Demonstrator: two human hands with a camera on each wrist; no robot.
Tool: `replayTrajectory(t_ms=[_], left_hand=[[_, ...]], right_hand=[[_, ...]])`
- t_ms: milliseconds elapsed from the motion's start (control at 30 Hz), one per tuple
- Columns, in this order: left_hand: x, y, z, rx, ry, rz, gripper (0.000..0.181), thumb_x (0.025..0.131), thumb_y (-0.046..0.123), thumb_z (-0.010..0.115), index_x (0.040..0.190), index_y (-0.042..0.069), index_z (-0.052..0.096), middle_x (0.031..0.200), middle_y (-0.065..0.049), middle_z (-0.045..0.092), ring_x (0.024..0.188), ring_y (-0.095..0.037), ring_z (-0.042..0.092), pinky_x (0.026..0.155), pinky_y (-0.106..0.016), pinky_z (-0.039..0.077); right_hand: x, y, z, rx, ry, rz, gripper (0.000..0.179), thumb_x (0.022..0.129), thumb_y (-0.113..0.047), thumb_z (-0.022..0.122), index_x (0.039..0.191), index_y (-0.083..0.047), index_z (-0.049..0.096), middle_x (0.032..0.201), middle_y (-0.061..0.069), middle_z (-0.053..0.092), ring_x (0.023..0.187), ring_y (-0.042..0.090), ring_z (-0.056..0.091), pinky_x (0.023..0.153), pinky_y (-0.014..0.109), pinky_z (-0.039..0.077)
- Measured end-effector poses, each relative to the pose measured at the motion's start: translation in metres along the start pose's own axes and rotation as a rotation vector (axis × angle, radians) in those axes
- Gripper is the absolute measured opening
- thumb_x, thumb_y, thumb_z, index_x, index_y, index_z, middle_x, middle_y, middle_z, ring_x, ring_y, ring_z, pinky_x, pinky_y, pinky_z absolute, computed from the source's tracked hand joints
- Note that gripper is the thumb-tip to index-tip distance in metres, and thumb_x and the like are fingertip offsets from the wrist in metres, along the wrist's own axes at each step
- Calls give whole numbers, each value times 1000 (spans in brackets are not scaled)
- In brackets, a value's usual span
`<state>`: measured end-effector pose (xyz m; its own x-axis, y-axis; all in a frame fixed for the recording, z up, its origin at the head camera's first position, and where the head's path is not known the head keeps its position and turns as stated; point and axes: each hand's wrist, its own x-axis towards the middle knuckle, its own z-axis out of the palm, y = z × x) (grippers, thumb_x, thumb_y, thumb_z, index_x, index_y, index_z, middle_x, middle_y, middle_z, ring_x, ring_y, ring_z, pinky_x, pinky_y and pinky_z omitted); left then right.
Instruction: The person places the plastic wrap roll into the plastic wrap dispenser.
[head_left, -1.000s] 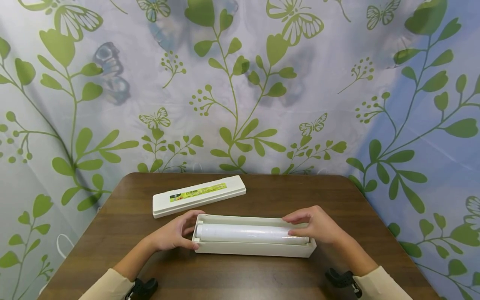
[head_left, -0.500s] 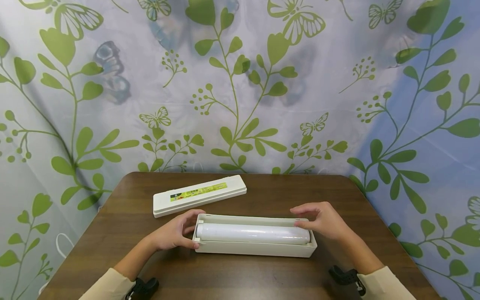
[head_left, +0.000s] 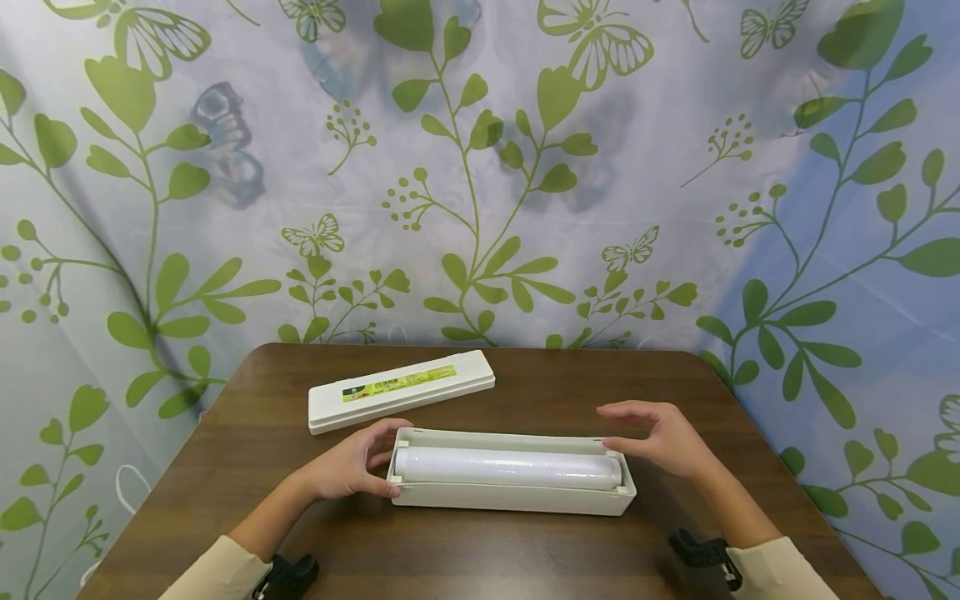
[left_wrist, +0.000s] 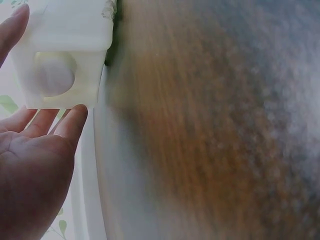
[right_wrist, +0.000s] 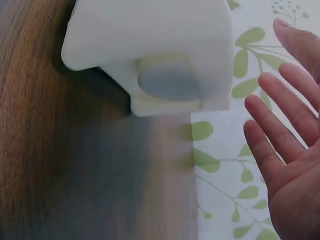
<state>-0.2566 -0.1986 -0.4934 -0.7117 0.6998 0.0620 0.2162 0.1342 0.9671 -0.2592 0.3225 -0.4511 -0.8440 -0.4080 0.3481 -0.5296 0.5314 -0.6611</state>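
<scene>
A long white plastic box (head_left: 510, 497) lies on the table with its top uncovered. Inside it rests a shiny white roll that looks like cling film (head_left: 510, 467). My left hand (head_left: 347, 467) grips the box's left end, thumb at the front corner and fingers round the back. In the left wrist view, fingertips (left_wrist: 77, 112) meet the end wall, where a round hole shows the roll's end (left_wrist: 56, 75). Beside the box's right end is my right hand (head_left: 667, 437), its thumb near the rim. In the right wrist view its fingers are spread and hold nothing.
Behind the box, to the left, a white lid (head_left: 401, 392) with a green and yellow label lies at a slant. The brown wooden table (head_left: 600, 383) ends at a patterned curtain (head_left: 480, 167). Both wrists wear black straps (head_left: 701, 550).
My right hand has let go of the roll's right end and drawn back to the right, off the box. My left hand keeps its hold, and the box stays put.
</scene>
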Motion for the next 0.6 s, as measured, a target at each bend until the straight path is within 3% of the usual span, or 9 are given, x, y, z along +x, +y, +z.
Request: replayTrajectory(t_ms=[267, 433, 600], left_hand=[[0, 0, 1, 2, 6, 7, 89, 81, 5, 85, 152, 1, 32, 151, -25, 42, 143, -44, 40, 109, -20, 45], [-1, 0, 1, 5, 4, 19, 88, 81, 5, 85, 152, 0, 32, 150, -25, 42, 142, -44, 40, 110, -18, 43], [0, 0, 2, 1, 2, 20, 89, 81, 5, 85, 152, 0, 31, 151, -25, 42, 143, -46, 39, 110, -19, 44]], right_hand=[[-11, 12, -1, 32, 1, -32, 49, 82, -13, 87, 128, -18, 71, 128, 12, 72, 116, 5, 66, 97, 21, 53], [-20, 22, 4, 123, -19, -36, 53, 80, -8, 87, 129, -17, 69, 132, 7, 69, 122, 13, 65, 100, 21, 52], [-29, 28, 9, 232, -36, -48, 57, 80, 2, 83, 133, -7, 64, 135, 0, 66, 125, 7, 62, 103, 20, 51]])
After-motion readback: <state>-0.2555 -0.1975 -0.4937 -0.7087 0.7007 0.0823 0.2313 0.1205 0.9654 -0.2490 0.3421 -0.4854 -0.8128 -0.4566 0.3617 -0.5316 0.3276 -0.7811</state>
